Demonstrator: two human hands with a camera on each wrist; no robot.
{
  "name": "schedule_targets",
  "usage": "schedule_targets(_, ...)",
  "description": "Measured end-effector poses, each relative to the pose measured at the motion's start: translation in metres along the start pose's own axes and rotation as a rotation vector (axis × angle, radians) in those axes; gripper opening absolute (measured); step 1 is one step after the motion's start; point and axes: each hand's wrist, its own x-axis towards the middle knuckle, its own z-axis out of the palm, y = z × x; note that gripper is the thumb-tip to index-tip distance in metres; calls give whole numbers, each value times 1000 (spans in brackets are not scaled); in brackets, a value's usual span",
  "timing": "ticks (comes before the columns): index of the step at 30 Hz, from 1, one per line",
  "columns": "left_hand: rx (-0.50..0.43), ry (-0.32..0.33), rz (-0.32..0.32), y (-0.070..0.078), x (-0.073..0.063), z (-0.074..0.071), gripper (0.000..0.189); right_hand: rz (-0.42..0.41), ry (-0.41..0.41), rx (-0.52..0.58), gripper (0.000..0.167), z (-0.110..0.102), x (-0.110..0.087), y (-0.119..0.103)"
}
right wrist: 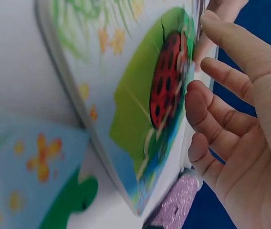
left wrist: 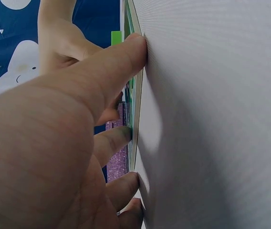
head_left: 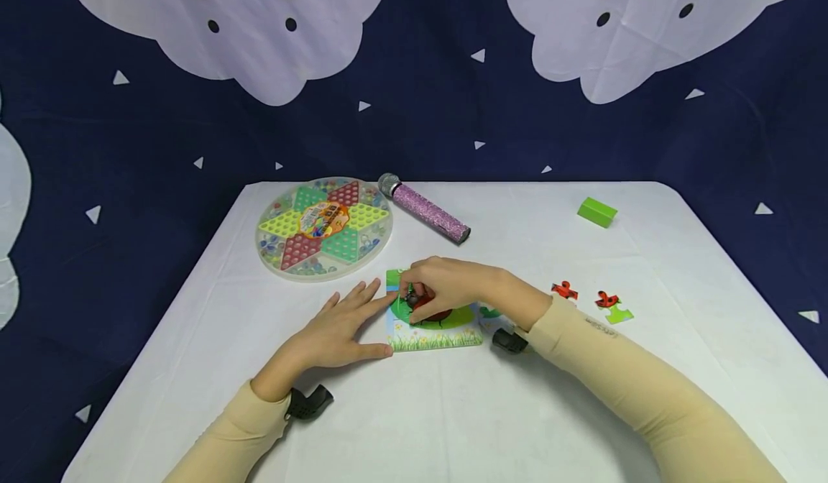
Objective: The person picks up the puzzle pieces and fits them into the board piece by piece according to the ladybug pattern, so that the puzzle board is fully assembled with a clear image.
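A puzzle board (head_left: 433, 341) lies flat on the white table, printed with a red ladybug (right wrist: 166, 81) on a green leaf and a flowery meadow. My left hand (head_left: 339, 332) lies at its left side with fingers spread, the thumb and index finger touching the edge. Over the upper part of the board, my right hand (head_left: 456, 282) hovers with loosely bent fingers. The right wrist view shows nothing between those fingers, and cut lines run along the ladybug's far side. In the head view the right hand covers part of the picture.
Beside the board, partly under the right wrist, lies a blue and green picture piece (right wrist: 16, 157). Farther right are a red puzzle piece (head_left: 565, 290) and a red-and-green one (head_left: 619, 315). Behind stand a Chinese checkers set (head_left: 323, 228), a glittery microphone (head_left: 430, 211) and a green block (head_left: 597, 212).
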Motion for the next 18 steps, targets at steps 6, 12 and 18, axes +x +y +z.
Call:
schedule_targets(6,10,2,-4,-1,1,1,89,38,12,-18,33,-11,-14,7)
schedule_targets(12,17,2,-8,-1,1,2,89,65,28,20,28,-21,-35,17)
schedule_targets(18,10,1,-9,0,1,1,90,127,43,58,31,-29,-57,23)
